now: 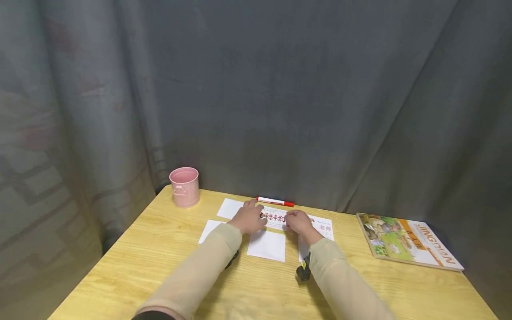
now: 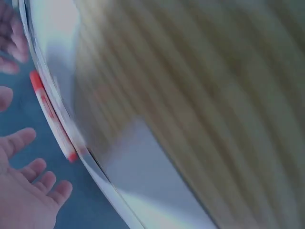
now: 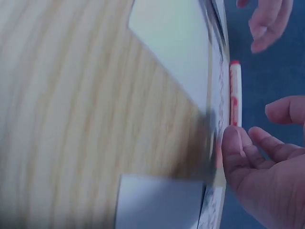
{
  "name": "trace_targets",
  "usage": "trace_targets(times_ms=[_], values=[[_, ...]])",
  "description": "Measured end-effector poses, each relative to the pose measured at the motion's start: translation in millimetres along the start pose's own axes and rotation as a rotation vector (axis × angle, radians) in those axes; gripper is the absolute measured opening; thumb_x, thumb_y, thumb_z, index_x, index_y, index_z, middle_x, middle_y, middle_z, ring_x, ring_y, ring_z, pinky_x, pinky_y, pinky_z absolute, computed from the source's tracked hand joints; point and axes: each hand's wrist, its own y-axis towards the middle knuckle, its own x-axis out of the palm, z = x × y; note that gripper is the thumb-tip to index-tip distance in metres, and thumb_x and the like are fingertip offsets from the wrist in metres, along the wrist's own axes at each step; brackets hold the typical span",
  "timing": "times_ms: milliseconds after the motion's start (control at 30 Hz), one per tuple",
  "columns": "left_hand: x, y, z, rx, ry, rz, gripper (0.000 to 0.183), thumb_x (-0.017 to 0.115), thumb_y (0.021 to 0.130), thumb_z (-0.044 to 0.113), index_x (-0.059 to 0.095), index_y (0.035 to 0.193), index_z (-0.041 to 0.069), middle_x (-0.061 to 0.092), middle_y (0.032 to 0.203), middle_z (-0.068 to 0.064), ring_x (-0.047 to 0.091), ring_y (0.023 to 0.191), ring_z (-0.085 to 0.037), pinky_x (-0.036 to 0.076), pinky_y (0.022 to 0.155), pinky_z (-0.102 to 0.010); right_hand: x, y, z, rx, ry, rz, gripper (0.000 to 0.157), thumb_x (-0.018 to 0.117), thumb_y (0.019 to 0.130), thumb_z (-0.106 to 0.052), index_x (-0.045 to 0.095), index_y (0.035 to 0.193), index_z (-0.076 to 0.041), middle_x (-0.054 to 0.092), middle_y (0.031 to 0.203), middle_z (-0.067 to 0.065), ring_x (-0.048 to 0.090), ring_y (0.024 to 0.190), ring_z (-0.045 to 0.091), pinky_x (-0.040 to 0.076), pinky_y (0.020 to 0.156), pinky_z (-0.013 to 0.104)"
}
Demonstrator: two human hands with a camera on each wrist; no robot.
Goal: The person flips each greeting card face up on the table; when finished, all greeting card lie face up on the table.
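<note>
A white paper strip (image 1: 275, 217) with dark red brush-style characters lies between the two hands in the head view. Over its left end is my left hand (image 1: 249, 218), fingers spread and loosely bent, with nothing visible in them. My right hand (image 1: 301, 223) is at the strip's right part, its fingers bent; whether the fingertips touch the paper cannot be made out. In the right wrist view the thumb and fingers (image 3: 233, 148) show no object between them. Just behind the strip lies a white marker (image 1: 272, 201) with a red cap.
Several white cards lie around the strip, including a blank card (image 1: 266, 246) in front and a printed card (image 1: 325, 227) at right. A pink bucket (image 1: 186, 195) stands at the table's back left. An illustrated book (image 1: 408, 242) lies at right. A grey curtain (image 1: 272, 98) hangs behind.
</note>
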Motion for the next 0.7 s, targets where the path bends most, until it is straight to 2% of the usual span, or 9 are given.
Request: trace_targets(times_ms=[100,200,267,333,500,567,633,700], values=[[-10.9,-5.1,-21.2,-0.065,-0.098,-0.007,0.054,0.054,0.102,0.035,0.054,0.143,-0.001,0.039,0.154,-0.028,0.035,0.143,-0.046,0.036,0.115,-0.055,8.8,-3,-7,-0.055,0.051,-0.012,0.041,0.054,0.098,-0.008,0.056,0.133,0.014,0.064,0.115,0.022,0.063,0.1,0.029,0.055,0.089,0.04],[-19.7,-11.6,-39.7,-0.079,-0.129,-0.041,0.053,0.052,0.103,0.034,0.056,0.141,-0.002,0.044,0.152,-0.025,0.038,0.141,-0.045,0.036,0.115,-0.054,21.2,-2,-15,-0.088,0.092,-0.052,0.042,0.053,0.097,-0.006,0.056,0.134,0.015,0.064,0.121,0.025,0.064,0.106,0.032,0.054,0.096,0.044],[-22.1,-15.8,-49.8,-0.051,-0.087,-0.06,0.052,0.051,0.101,0.034,0.06,0.138,-0.002,0.049,0.148,-0.024,0.041,0.14,-0.045,0.036,0.115,-0.053,30.4,-1,-22,-0.093,0.101,-0.088,0.043,0.054,0.098,-0.006,0.055,0.136,0.014,0.063,0.124,0.025,0.064,0.11,0.034,0.053,0.099,0.046],[-23.3,-20.6,-57.3,0.002,0.012,-0.097,0.046,0.052,0.101,0.035,0.066,0.129,0.002,0.055,0.144,-0.022,0.045,0.137,-0.043,0.037,0.114,-0.051,39.5,-1,-28,-0.078,0.107,-0.123,0.043,0.054,0.1,-0.007,0.055,0.138,0.013,0.063,0.128,0.025,0.064,0.115,0.035,0.051,0.101,0.047],[-24.6,-32.3,-67.1,0.01,0.14,-0.217,0.047,0.049,0.104,0.037,0.066,0.137,0.008,0.053,0.149,-0.018,0.045,0.141,-0.039,0.036,0.116,-0.05,61.2,-1,-41,-0.051,0.16,-0.21,0.044,0.054,0.102,-0.007,0.051,0.14,0.015,0.061,0.13,0.027,0.063,0.114,0.035,0.052,0.101,0.044],[-25.2,-34.2,-67.8,-0.013,0.136,-0.229,0.05,0.048,0.105,0.037,0.061,0.144,0.009,0.051,0.151,-0.018,0.045,0.142,-0.038,0.035,0.117,-0.049,68.7,-1,-43,-0.033,0.207,-0.248,0.045,0.052,0.102,-0.006,0.048,0.14,0.016,0.061,0.128,0.027,0.063,0.107,0.03,0.053,0.098,0.041],[-26.3,-34.5,-66.7,-0.004,0.132,-0.219,0.048,0.048,0.105,0.035,0.062,0.142,0.008,0.053,0.149,-0.018,0.047,0.139,-0.038,0.036,0.116,-0.049,75.7,-2,-45,-0.002,0.252,-0.274,0.044,0.052,0.102,-0.006,0.048,0.14,0.016,0.06,0.126,0.024,0.062,0.102,0.024,0.054,0.095,0.037],[-27.0,-34.9,-65.0,0.013,0.126,-0.204,0.046,0.048,0.105,0.033,0.064,0.14,0.007,0.056,0.146,-0.018,0.05,0.136,-0.039,0.037,0.115,-0.049,82.6,-2,-46,0.029,0.314,-0.283,0.036,0.052,0.101,-0.005,0.053,0.131,0.014,0.059,0.118,0.019,0.059,0.094,0.02,0.054,0.09,0.033]])
